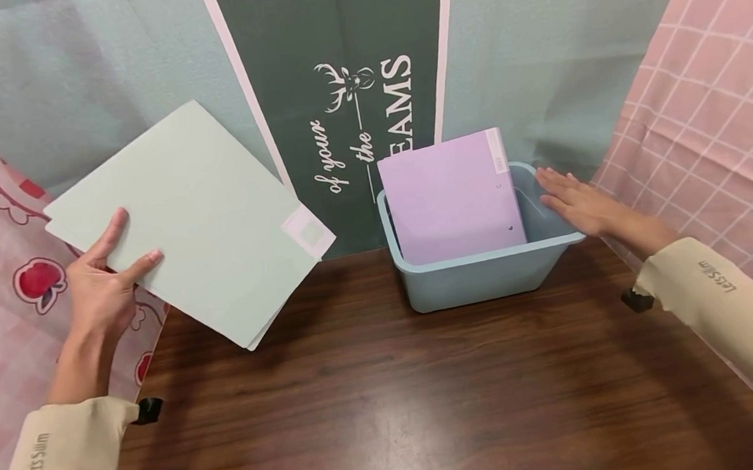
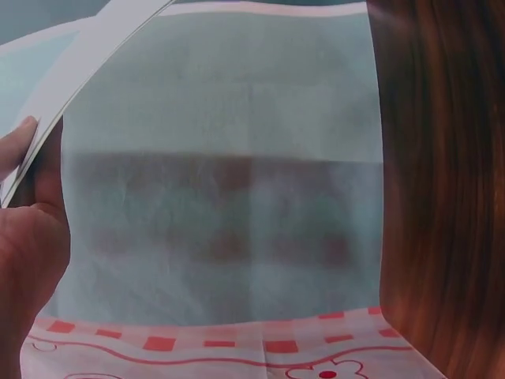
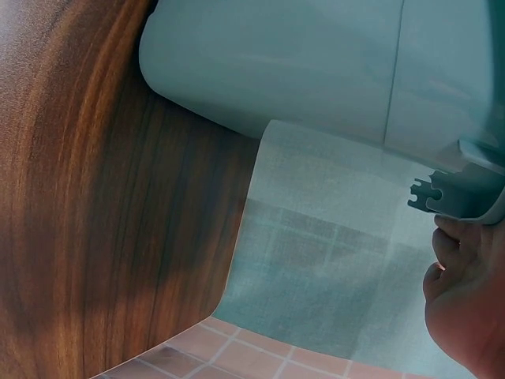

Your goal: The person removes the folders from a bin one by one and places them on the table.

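Dark lettered cloth [image 1: 286, 66] hangs at 12 o'clock behind the brown wooden counter [image 1: 394, 394]. At 9 o'clock, the left hand [image 1: 101, 287] has its grip closed on a pale green folder [image 1: 199, 225], held by one edge. Toward 3 o'clock, a purple folder [image 1: 453, 200] stands tilted in a blue bin [image 1: 484, 278]; the right hand [image 1: 584, 209], grip wide, extends its fingers at the bin's 3 o'clock rim.

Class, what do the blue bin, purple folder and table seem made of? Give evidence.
Blue bin: likely smooth moulded plastic, given rounded corners and rim.
Purple folder: perhaps matte plastic or card; flat, little shine.
Table: glossy wood or laminate; grain and glare.
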Demonstrator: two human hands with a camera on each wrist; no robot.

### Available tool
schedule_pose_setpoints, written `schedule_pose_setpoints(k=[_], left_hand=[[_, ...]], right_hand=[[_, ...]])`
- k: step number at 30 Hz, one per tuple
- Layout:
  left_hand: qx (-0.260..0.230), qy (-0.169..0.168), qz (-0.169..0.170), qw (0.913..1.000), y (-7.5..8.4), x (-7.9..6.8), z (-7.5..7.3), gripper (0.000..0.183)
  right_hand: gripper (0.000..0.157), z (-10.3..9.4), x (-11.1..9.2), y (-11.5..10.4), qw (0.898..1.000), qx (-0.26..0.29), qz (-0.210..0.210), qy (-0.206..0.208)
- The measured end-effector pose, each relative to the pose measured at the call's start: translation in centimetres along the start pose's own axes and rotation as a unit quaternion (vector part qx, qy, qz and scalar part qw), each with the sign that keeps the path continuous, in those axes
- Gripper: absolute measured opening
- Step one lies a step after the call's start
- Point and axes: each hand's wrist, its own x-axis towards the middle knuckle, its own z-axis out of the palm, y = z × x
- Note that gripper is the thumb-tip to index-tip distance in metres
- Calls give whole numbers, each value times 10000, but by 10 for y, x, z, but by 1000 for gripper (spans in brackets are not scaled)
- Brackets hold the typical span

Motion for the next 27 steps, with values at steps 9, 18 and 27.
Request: schedule_pose_setpoints(k=[9,18,27], left_hand=[[544,-106,-395,9977,-1,-6,-13,82],[1147,-150,-735,9906,0,-13,-24,81],[2124,-278,-1111,9705,0,-17,-30,80]], right_hand=[[62,-1,6,8,9999,3,-113,-85],[62,-4,11,14,9997,-10,-194,-115],[63,-6,14,22,9996,-7,-251,-83]])
